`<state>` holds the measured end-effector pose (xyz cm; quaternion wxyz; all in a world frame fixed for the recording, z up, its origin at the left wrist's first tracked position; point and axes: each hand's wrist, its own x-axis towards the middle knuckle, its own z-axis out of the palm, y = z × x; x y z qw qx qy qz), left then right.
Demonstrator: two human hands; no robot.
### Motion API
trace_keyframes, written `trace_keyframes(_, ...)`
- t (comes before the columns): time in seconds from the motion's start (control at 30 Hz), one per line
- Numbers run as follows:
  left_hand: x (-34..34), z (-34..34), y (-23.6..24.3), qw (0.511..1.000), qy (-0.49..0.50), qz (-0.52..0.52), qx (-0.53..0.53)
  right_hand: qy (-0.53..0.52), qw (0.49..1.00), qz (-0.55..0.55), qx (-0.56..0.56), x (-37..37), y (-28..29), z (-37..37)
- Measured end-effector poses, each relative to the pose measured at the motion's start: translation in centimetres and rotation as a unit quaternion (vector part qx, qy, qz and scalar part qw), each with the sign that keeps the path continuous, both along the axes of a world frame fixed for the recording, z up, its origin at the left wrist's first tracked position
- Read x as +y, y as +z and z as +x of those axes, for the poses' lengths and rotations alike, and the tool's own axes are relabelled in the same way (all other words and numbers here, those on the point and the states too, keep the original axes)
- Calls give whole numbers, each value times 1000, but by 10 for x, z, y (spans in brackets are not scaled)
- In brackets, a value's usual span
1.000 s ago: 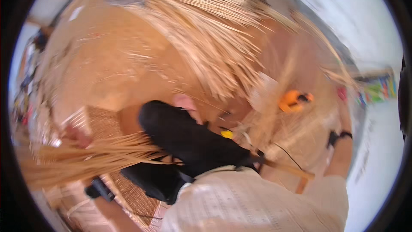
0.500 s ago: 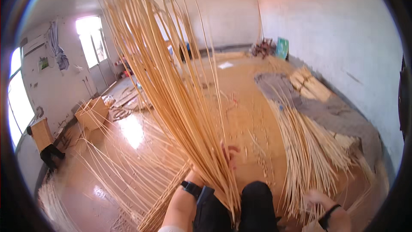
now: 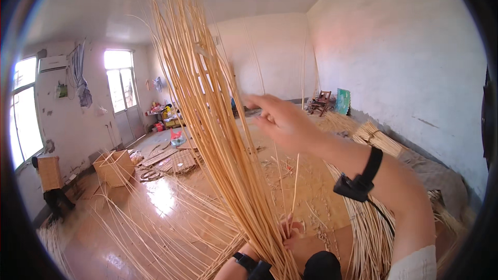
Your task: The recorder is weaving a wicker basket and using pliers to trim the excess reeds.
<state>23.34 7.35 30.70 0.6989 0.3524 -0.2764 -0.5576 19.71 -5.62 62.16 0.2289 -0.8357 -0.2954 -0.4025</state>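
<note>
Head view: cane bundle (image 3: 223, 155) gathered upright, near centre.
Left hand (image 3: 291, 231) wraps its lower end; right hand (image 3: 277, 119) beside its upper part, fingers part-bent, grip can't be told. Near left, woven edge (image 3: 224, 255) looks done, long strands (image 3: 132, 220) left unwoven; cane pile (image 3: 371, 238) at right lies loose.

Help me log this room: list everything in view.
Held rods: many, tan, centre
Loose rods: many, tan, left floor
Rod pile: one, tan, right floor
Far bundle: one, tan, right wall
Cloth: one, grey, right floor
Box: one, tan, left floor
Chair: one, brown, far end
Board: one, green, beside chair
Door: one, grey, left wall
Air conditioner: one, white, left wall
Wristbands: two, black, wrists
Left hand: one, bare, around held rods
Right hand: one, bare, beside them
</note>
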Motion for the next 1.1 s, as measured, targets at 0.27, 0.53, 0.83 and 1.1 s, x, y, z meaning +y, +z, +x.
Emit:
trace_keyframes(0.27, 34, 6, 4, 996, -35, -62, -56, 28, 986, 161, -14, 31, 105, 28)
trace_keyframes(0.53, 79, 19, 8, 986, -43, -130, -91, -17, 987, 133, -93, 20, 155, 21)
trace_keyframes(0.83, 111, 25, -6, 976, -64, -187, -88, -426, 858, -38, -284, -85, 206, -77)
trace_keyframes(1.1, 108, -30, -22, 974, -85, -209, -38, -743, 607, 103, -262, -435, 121, -300)
